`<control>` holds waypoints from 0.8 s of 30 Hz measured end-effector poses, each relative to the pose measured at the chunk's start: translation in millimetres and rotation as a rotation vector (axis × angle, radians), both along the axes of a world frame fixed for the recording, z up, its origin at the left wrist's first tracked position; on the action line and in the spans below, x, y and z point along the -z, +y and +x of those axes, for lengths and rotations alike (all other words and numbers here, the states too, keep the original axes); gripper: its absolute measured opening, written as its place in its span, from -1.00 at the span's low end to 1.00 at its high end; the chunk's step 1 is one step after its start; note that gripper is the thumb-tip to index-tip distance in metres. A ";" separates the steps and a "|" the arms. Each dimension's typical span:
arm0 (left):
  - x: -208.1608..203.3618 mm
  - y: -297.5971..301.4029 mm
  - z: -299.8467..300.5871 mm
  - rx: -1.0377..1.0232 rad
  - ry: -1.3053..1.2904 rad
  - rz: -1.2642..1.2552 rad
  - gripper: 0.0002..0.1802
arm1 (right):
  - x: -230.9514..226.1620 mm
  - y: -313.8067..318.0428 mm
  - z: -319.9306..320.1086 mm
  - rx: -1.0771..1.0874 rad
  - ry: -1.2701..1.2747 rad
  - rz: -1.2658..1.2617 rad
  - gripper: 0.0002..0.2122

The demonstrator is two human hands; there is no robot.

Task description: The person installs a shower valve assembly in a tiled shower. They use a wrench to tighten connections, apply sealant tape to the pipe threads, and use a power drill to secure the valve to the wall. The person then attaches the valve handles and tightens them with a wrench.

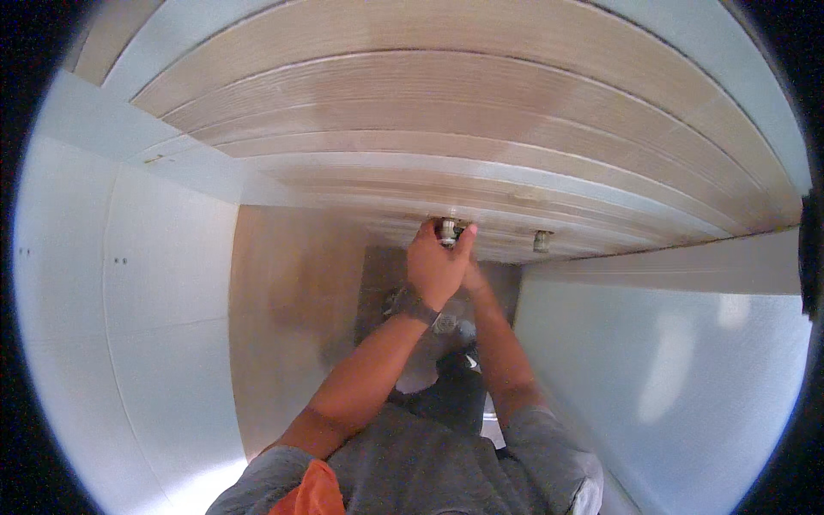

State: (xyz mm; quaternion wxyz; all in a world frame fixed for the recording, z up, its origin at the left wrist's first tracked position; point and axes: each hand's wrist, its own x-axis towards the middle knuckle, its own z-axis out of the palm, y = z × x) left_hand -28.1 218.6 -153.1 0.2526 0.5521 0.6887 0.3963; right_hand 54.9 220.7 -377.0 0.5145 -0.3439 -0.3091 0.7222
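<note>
My left hand (435, 268), with a dark watch (415, 305) on its wrist, reaches to the tiled wall in front of me. Its fingers and thumb close around a shiny metal pipe fitting (448, 230) that sticks out of the wall. Part of the fitting shows between thumb and fingers. My right hand (474, 276) is up against the left one, below and behind it; its fingers are hidden, so what they touch cannot be made out. A second, similar metal fitting (542, 241) stands out of the wall to the right, with no hand on it.
Wood-look tiles with pale joints cover the front wall (412, 94). White panels (172, 266) bound the left side, and a pale glossy surface (669, 369) the right. Below my hands lies a dark floor (378, 275) with a small light drain-like square (445, 324).
</note>
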 end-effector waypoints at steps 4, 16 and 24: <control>8.0 -4.3 2.3 -0.040 0.090 -0.006 -0.48 | 7.6 4.4 7.9 -0.227 0.378 -0.122 -0.43; 24.1 -2.8 5.0 -0.094 -0.051 -0.099 -0.42 | 9.4 7.5 46.8 -0.241 -0.261 -0.151 -0.55; 9.7 -5.9 11.4 -0.135 -1.131 -0.274 -0.35 | -127.6 -30.7 117.2 0.341 -0.959 -0.008 -0.50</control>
